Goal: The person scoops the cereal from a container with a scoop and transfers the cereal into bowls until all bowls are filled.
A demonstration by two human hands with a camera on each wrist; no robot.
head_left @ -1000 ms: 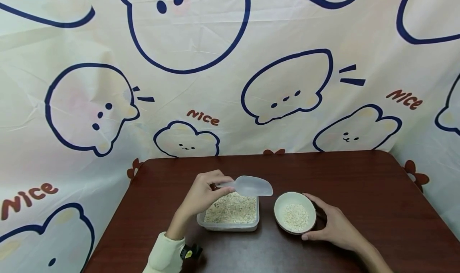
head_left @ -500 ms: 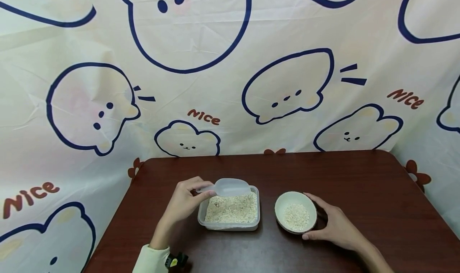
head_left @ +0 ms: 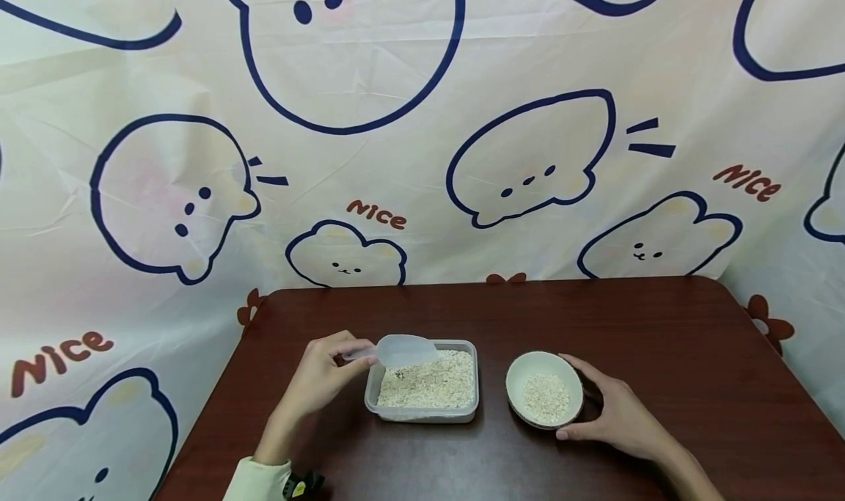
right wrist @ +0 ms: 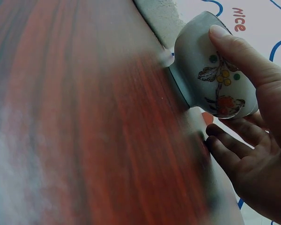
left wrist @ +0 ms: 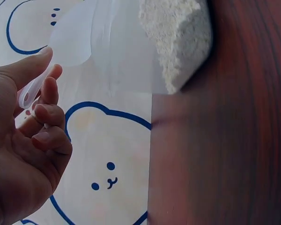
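The left hand [head_left: 321, 372] pinches the handle of a clear plastic scoop [head_left: 396, 350], its grip clamped on the handle between thumb and fingers; the scoop's bowl hangs over the near-left corner of a clear tub [head_left: 422, 413] of pale grain [head_left: 429, 387]. The tub sits on the dark red bench [head_left: 660, 339]. Just to its right stands a small bowl [head_left: 521, 369] with some grain in it. The right hand [head_left: 620, 417] cups the bowl's side, thumb and fingers curved against its painted wall.
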